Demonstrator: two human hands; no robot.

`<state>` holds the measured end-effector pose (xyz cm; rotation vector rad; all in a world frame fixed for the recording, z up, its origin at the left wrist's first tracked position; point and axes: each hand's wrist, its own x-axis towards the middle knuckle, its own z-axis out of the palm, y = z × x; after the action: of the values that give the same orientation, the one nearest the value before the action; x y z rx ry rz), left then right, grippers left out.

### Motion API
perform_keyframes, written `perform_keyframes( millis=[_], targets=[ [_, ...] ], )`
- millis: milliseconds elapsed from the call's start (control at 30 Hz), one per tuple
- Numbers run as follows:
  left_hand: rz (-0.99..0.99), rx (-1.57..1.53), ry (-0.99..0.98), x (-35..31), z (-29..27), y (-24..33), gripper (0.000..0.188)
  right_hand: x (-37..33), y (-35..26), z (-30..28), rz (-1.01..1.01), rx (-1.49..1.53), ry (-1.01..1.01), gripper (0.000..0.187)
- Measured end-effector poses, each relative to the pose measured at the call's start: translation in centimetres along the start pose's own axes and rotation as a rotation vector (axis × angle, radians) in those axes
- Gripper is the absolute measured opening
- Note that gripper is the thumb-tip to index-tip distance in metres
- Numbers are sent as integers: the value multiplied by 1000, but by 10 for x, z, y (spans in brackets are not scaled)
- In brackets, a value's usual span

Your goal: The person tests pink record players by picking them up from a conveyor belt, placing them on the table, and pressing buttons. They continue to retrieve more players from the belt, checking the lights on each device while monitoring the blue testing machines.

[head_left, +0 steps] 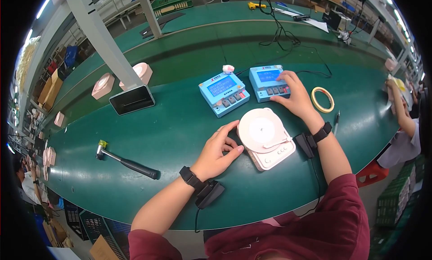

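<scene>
A white toy record player (263,133) with a round platter, a small tone arm and buttons lies on the green table in front of me. My left hand (218,153) is at its left side, fingers apart, with the index finger and thumb tips against its edge. Beyond it stand two blue electronic boxes with screens and buttons. My right hand (294,94) spans the right side of the right blue box (265,94), thumb at its front edge and fingers by the screen. The left blue box (223,97) sits apart from both hands.
A hammer (130,163) and a phone-like dark screen (132,100) lie to the left. A tape roll (322,100) and a pen (336,122) are at the right. More pale players (103,85) stand at the far left. Black cables (288,39) cross the back. Co-workers sit at both sides.
</scene>
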<state>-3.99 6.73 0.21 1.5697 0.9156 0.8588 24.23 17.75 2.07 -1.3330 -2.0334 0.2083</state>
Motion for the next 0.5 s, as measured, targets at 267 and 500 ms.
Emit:
perform_keyframes(
  millis=[267,500],
  targets=[
    [5,10,-1,0,0,2,63,0,5,-7,-100,40,0,44],
    [60,33,13,0,0,-4,62,2,2,-20,-127,-38,-11,39]
  ],
)
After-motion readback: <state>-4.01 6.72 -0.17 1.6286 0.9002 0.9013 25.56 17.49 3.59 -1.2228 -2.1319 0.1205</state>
